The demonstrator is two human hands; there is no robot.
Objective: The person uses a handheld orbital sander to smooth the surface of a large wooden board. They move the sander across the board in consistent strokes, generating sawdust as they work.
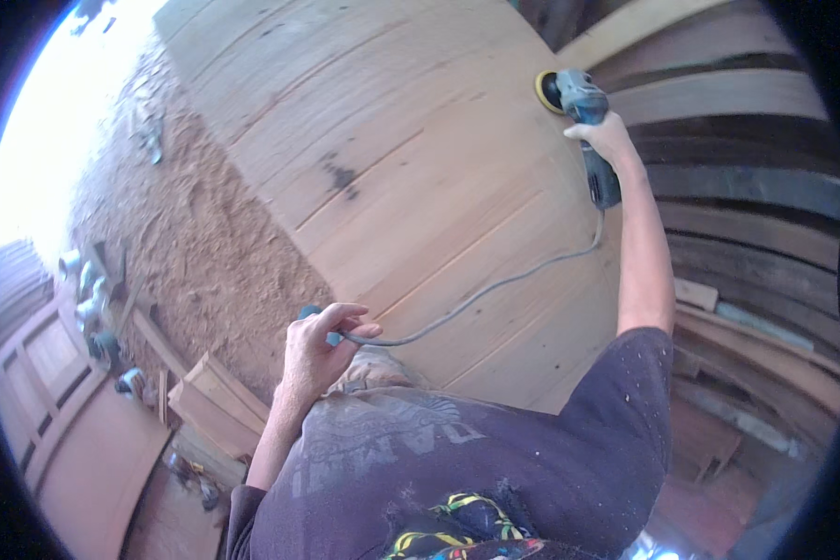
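Observation:
At the far right edge of a wide wooden panel (457, 201), my right hand (609, 140) is closed around an angle grinder (583, 98) with a teal and grey body. Its round yellow-rimmed disc (548, 92) faces the wood; whether it touches cannot be made out. A grey power cord (476, 301) runs from the tool's rear back across the panel. My left hand (317, 350), close to my body, pinches that cord between thumb and fingers. Dark stains (343, 179) and long joint lines mark the panel's surface.
Stacked boards (737, 196) stand along the right side. Sawdust and shavings (219, 252) cover the ground to the left. Wood offcuts (219, 397), panelled door-like pieces (84, 448) and a small tool (191, 476) lie at the lower left.

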